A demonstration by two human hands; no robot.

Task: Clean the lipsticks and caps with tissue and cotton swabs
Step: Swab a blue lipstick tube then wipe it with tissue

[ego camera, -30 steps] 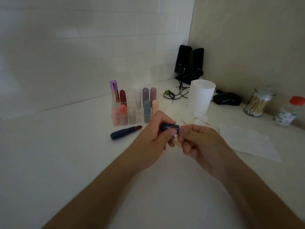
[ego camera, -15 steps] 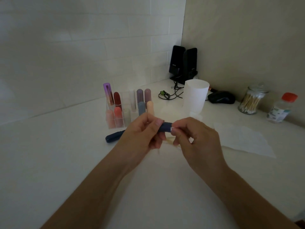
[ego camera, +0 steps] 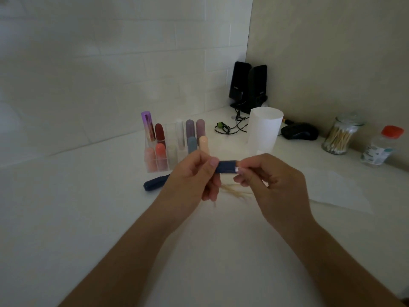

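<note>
Left hand (ego camera: 190, 173) and right hand (ego camera: 265, 173) pinch a navy cap (ego camera: 227, 166) — above the counter (ego camera: 88, 218).

Ten lipsticks (ego camera: 161, 151) stand in one clear organizer (ego camera: 170, 138) at far left, and one navy lipstick (ego camera: 155, 183) lies near it. One navy cap (ego camera: 228, 166) is held. To the right are two black speakers (ego camera: 257, 85), one white cup (ego camera: 264, 131), one mouse (ego camera: 299, 131), one swab jar (ego camera: 339, 136), one bottle (ego camera: 380, 147) and one tissue sheet (ego camera: 338, 189).

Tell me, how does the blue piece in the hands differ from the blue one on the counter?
The blue cap is held up, pinched at its ends between the left hand and right hand; the blue lipstick lies on the counter. The cap is nearly level; the lipstick slants, one end hidden behind the left hand. Both are dark blue.
</note>
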